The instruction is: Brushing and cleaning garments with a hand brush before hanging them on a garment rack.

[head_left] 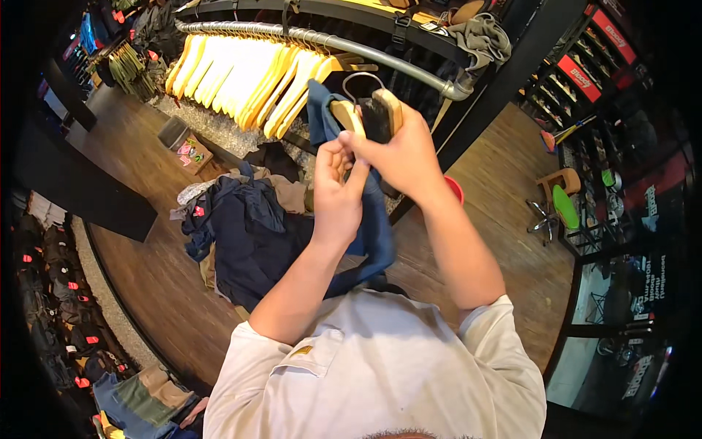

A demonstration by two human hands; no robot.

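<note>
1. Location: a wooden hanger (348, 117) is held up in front of the person, with its metal hook (363, 75) pointing away. Blue trousers, or a similar garment (377, 223), lie against its left side and hang down behind the left hand (338, 196).
2. Right hand (401, 155): wrapped round the right end of the hanger, thumb reaching left across it.
3. Left hand: fingers curled, thumb raised, meeting the right thumb at the hanger's left piece. Whether it pinches cloth or wood, I cannot tell.
4. Surroundings: a heap of dark clothes (245, 219) lies to the left; a metal rail (409, 72) with a row of hangers (241, 73) runs along the far side.
5. Step in hand, in my judgement: fastening or adjusting the garment on the hanger.
6. Next move, as judged: steady the hanger with the right hand, square the cloth with the left, and check its hold before lifting it to the rail.
</note>
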